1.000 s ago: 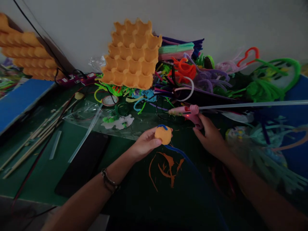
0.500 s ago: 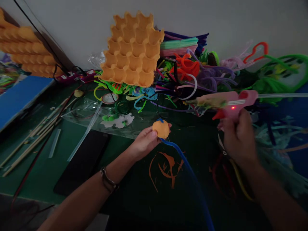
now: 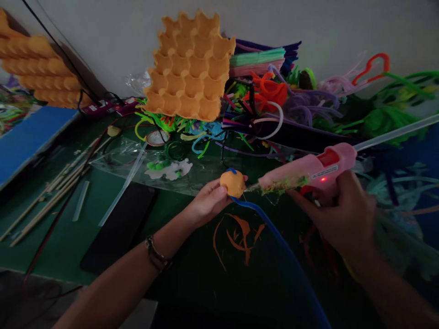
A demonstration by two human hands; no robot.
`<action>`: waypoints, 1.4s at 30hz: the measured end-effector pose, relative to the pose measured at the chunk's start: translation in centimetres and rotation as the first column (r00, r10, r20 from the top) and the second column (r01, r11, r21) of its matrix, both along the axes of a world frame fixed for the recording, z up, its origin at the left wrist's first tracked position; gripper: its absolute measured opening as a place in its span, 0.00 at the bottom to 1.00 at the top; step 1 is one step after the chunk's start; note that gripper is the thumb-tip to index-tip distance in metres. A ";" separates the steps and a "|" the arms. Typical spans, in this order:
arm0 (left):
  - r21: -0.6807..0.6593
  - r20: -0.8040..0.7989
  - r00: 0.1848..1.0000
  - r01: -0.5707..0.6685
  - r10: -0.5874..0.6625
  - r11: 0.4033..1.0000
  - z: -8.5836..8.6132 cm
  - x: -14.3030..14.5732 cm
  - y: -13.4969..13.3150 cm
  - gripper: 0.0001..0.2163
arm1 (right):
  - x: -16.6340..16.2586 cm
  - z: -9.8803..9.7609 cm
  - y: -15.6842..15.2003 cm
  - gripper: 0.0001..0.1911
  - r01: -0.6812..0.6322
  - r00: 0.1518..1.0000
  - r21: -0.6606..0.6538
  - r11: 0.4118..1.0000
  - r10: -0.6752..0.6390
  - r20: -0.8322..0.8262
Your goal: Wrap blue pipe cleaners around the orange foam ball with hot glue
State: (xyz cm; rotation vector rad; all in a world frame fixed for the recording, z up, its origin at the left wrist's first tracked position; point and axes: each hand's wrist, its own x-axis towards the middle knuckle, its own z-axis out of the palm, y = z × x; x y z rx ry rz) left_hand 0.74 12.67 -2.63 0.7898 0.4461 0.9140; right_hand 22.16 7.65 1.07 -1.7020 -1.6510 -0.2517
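Pinched in my left hand (image 3: 211, 201) is a small round orange piece (image 3: 232, 183), cupped like a bit of egg tray. A blue pipe cleaner (image 3: 274, 228) runs from behind it down toward the lower right, and a short blue end shows at its top edge. My right hand (image 3: 350, 214) grips a pink hot glue gun (image 3: 308, 171) with its red light on and a clear glue stick (image 3: 398, 132) out the back. The gun's nozzle points left, at the right edge of the orange piece; whether it touches I cannot tell.
Orange scraps (image 3: 243, 237) lie below my left hand. Scissors, mostly hidden, rest under my right arm. A black phone-like slab (image 3: 118, 228) and wooden sticks (image 3: 55, 196) lie left. Behind stand an orange egg tray (image 3: 190, 68) and heaped pipe cleaners (image 3: 270, 93).
My right hand has brought the glue gun left and down, its nozzle now beside the orange piece. The orange piece has tilted slightly in my left hand.
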 end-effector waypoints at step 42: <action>0.028 0.033 0.998 0.061 -0.062 0.998 0.1 -0.2 -0.1 0.22 | -0.1 1.2 0.3 0.17 -0.141 0.980 0.023 0.990 0.137 0.147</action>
